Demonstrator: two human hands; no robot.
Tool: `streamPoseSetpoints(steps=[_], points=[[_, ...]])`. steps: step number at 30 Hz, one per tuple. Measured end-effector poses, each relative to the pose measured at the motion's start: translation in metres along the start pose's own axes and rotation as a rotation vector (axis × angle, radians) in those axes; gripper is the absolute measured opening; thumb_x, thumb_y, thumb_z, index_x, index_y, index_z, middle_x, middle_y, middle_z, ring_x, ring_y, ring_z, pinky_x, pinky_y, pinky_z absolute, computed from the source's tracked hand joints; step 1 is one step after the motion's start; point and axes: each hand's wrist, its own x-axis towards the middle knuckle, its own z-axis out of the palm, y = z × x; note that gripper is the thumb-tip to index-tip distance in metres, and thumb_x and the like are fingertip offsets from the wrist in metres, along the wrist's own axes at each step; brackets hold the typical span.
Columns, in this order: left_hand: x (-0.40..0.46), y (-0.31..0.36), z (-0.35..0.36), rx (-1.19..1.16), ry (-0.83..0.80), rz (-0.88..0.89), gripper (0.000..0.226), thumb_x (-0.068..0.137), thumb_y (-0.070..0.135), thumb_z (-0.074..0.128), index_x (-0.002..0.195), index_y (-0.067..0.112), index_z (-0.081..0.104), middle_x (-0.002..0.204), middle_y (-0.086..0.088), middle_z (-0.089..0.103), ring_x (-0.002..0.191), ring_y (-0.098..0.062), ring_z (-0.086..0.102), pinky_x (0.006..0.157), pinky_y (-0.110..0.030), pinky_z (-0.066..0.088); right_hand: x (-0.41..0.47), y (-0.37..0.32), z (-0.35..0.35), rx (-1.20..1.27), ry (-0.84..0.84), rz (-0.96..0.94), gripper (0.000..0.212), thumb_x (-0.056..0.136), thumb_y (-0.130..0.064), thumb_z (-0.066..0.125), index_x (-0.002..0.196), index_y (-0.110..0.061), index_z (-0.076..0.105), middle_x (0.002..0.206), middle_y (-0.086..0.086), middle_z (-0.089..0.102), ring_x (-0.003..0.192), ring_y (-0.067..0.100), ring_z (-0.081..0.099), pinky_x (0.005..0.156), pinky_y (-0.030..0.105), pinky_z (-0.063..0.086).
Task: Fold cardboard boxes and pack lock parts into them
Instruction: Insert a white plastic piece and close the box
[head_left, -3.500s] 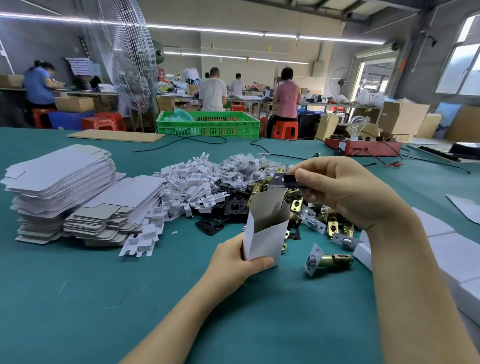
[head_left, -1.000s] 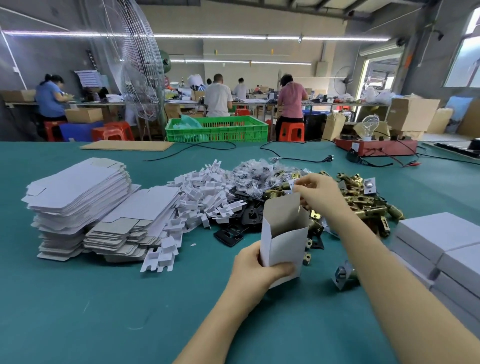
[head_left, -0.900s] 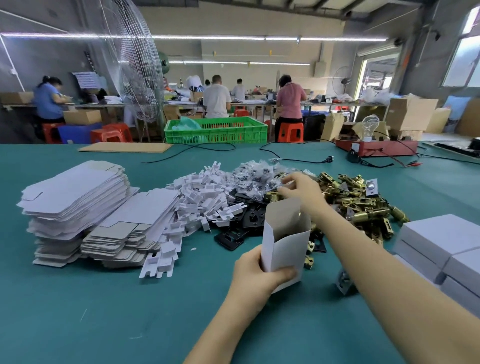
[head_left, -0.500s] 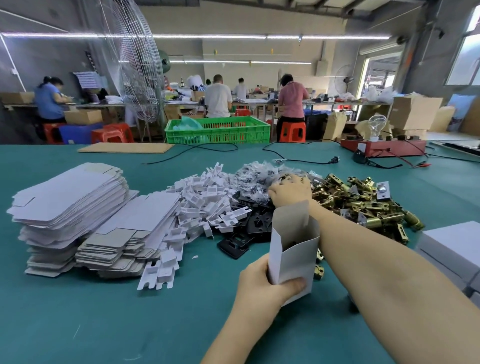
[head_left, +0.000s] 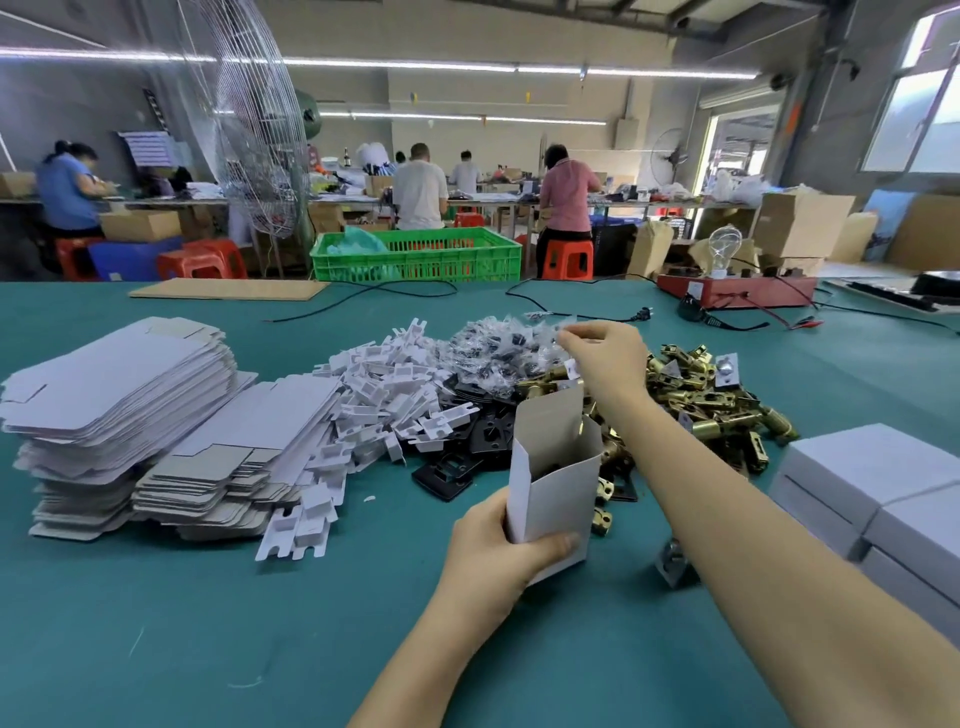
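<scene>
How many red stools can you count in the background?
3 red stools: two side by side at far left, one under the person in pink. Others may be hidden.

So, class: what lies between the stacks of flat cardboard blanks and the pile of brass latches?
In the head view: white plastic inserts, clear screw bags, black plates.

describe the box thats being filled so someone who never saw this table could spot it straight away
On the green table, look in front of the heap of brass lock parts near the middle. The open white box stands upright there, gripped low by the left hand. Unlike the flat blanks at left and the closed boxes at right, its top gapes open.
</scene>
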Motion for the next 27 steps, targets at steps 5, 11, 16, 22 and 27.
streamPoseSetpoints(steps=[5,11,16,22,27], points=[[-0.004,0.007,-0.002,0.045,-0.059,-0.013,0.038,0.060,0.029,0.078,0.098,0.025,0.072,0.097,0.004,0.074,0.096,-0.018,0.068,0.086,-0.038,0.055,-0.044,-0.035,-0.069,0.473,-0.057,0.180,0.015,0.079,0.006,0.069,0.080,-0.008,0.067,0.074,0.006,0.069,0.071,0.020,0.067,0.073,0.032,0.059],[-0.009,0.012,-0.001,0.091,-0.181,0.003,0.033,0.064,0.030,0.080,0.095,0.039,0.071,0.100,0.007,0.073,0.094,-0.012,0.069,0.078,-0.026,0.053,-0.091,-0.079,-0.136,0.623,-0.549,-0.154,0.035,0.066,-0.005,0.076,0.098,-0.012,0.065,0.084,0.000,0.068,0.080,0.018,0.067,0.077,0.030,0.058],[-0.009,0.009,0.000,0.100,-0.159,0.015,0.035,0.064,0.031,0.082,0.097,0.039,0.071,0.101,0.006,0.074,0.096,-0.014,0.069,0.079,-0.035,0.056,-0.103,-0.105,-0.156,0.226,-0.737,-0.408,0.016,0.073,-0.011,0.076,0.087,-0.016,0.070,0.087,0.005,0.071,0.085,0.023,0.069,0.080,0.032,0.056],[-0.008,0.005,0.001,0.028,-0.132,0.001,0.036,0.063,0.027,0.083,0.098,0.031,0.073,0.101,0.007,0.075,0.096,-0.011,0.070,0.083,-0.026,0.054,-0.103,-0.102,-0.143,-0.173,-0.624,-0.570,0.014,0.073,-0.010,0.080,0.081,-0.022,0.077,0.073,-0.018,0.065,0.075,0.006,0.057,0.064,0.017,0.044],[-0.007,0.005,0.000,0.007,-0.143,-0.013,0.039,0.063,0.027,0.083,0.100,0.029,0.072,0.101,0.007,0.075,0.097,-0.011,0.070,0.086,-0.027,0.054,-0.105,-0.093,-0.123,-0.264,-0.517,-0.667,0.015,0.075,-0.009,0.080,0.081,-0.022,0.077,0.075,-0.013,0.063,0.083,0.008,0.058,0.072,0.032,0.050]])
